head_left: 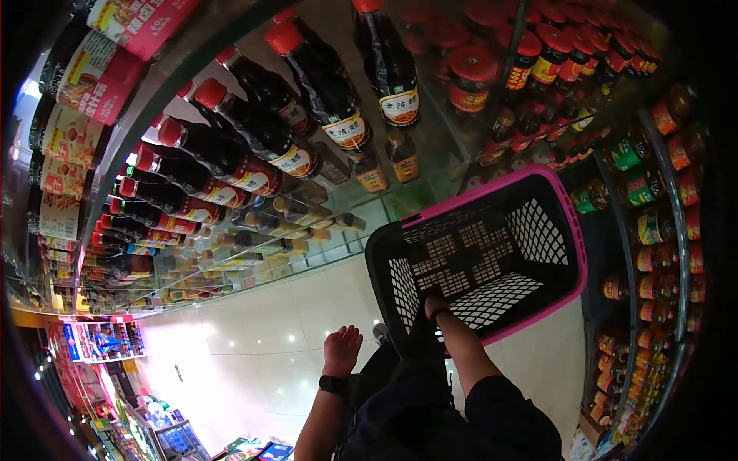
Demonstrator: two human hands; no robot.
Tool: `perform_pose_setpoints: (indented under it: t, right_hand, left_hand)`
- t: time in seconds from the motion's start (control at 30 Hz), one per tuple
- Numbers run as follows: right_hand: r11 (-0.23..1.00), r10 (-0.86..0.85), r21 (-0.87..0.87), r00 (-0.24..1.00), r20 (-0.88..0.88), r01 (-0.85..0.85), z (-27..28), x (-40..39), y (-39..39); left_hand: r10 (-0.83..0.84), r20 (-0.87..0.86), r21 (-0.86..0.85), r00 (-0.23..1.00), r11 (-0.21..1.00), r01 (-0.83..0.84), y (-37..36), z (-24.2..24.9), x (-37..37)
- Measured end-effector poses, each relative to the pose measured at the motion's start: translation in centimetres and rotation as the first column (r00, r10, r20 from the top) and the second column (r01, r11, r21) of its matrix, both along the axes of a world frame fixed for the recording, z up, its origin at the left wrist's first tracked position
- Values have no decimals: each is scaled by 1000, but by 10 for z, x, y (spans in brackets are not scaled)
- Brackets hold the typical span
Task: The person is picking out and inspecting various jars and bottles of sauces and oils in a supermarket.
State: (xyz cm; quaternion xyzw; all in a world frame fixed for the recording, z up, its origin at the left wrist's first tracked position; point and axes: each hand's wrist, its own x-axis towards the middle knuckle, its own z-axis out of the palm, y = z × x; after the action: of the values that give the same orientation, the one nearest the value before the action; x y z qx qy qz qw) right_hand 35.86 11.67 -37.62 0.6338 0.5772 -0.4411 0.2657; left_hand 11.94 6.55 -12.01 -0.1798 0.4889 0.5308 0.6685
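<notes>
A black shopping basket [469, 257] with a pink rim hangs in front of me, tilted, and nothing shows inside it. My right hand [436, 306] is closed at its near side, on what looks like the black handle; the fingertips are hidden. A dark band circles that wrist. Left of the basket, my left hand [343, 349] is held in the air over the floor, fingers loosely bent and slightly apart, with nothing in it. It wears a black watch [334, 383].
A glass shelf of red-capped dark vinegar bottles [330, 100] runs along the left and top. Red-lidded jars [470, 77] stand farther along it. More jars [657, 261] line shelves at the right. Pale tiled floor [269, 330] lies below, with a bright display [104, 340] at the lower left.
</notes>
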Motion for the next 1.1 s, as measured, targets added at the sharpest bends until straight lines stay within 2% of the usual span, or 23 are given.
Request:
perform_pose_setpoints:
  t: [0.1, 0.17, 0.27, 0.3, 0.33, 0.37, 0.4, 0.43, 0.47, 0.57, 0.6, 0.67, 0.7, 0.73, 0.77, 0.8, 0.83, 0.87, 0.93, 0.97, 1.0, 1.07, 1.1]
  right_hand:
    - [992, 72, 105, 994, -86, -63, -6, 13, 2]
    - [960, -38, 265, 981, -192, 89, 29, 19, 9]
    - [905, -101, 375, 959, -266, 200, 61, 32, 25]
    - [910, -102, 344, 931, -351, 229, 94, 43, 34]
    - [906, -102, 355, 933, -345, 231, 95, 49, 34]
    - [773, 20, 598, 933, -358, 213, 91, 59, 34]
    - [576, 138, 793, 932, -335, 200, 84, 68, 33]
    - [438, 113, 854, 925, -362, 280, 78, 75, 36]
    - [428, 107, 860, 929, -354, 278, 101, 79, 38]
    - [544, -215, 610, 798, -562, 576, 248, 85, 44]
    - [532, -217, 621, 801, -558, 576, 270, 91, 43]
    - [472, -332, 369, 550, -766, 800, 307, 100, 37]
    - [426, -450, 46, 255, -856, 904, 352, 97, 28]
    - [422, -443, 55, 258, -859, 905, 375, 101, 21]
    - [410, -486, -107, 118, -866, 906, 393, 106, 15]
    - [391, -527, -266, -23, -850, 881, 405, 108, 8]
    - [321, -535, -343, -130, -835, 883, 411, 104, 1]
    - [326, -528, -335, -124, -840, 884, 413, 104, -4]
    - [334, -621, -550, -261, -740, 765, 412, 105, -13]
    - [286, -654, -601, -307, -691, 746, 406, 100, -17]
    - [318, -701, -657, -298, -648, 683, 388, 102, -20]
    - [266, -785, -769, -332, -523, 582, 362, 94, -26]
    - [262, -781, -789, -358, -512, 556, 352, 91, -30]
  left_hand:
    - [-10, -26, 34, 1000, 999, 11, 5, 7, 6]
    - [-25, -16, 64, 1000, 998, 26, 7, 7, 6]
    - [-47, 20, 97, 999, 994, 45, 12, 12, 10]
    - [-74, 53, 140, 996, 988, 66, 14, 13, 14]
    - [-102, 85, 184, 991, 979, 85, 14, 15, 17]
    - [-147, 128, 250, 981, 962, 112, 15, 9, 18]
    - [-158, 134, 259, 978, 958, 119, 17, 10, 22]
    - [-165, 84, 205, 983, 968, 145, 22, 12, 28]
    - [-174, 33, 150, 984, 974, 168, 26, 15, 34]
    - [-248, 40, 210, 968, 949, 235, 31, 20, 47]
    - [-272, 29, 226, 962, 939, 259, 33, 22, 51]
    - [-289, 12, 218, 957, 935, 279, 35, 22, 58]
    - [-324, 20, 252, 946, 917, 309, 37, 13, 57]
    - [-359, 26, 285, 933, 897, 337, 36, 9, 57]
    - [-325, 6, 183, 946, 930, 319, 37, 20, 64]
    - [-329, 8, 193, 944, 927, 321, 39, 24, 66]
    - [-300, 38, 126, 953, 948, 293, 41, 29, 67]
    - [-263, 67, 55, 962, 964, 260, 42, 34, 68]
    - [-301, 67, 96, 951, 951, 294, 43, 60, 70]
    - [-340, 61, 129, 938, 935, 331, 42, 72, 71]
    - [-339, 64, 138, 939, 935, 328, 41, 72, 71]
    - [-259, 219, 388, 941, 908, 160, 40, 66, 68]
    - [-229, 286, 390, 931, 915, 105, 39, 55, 60]
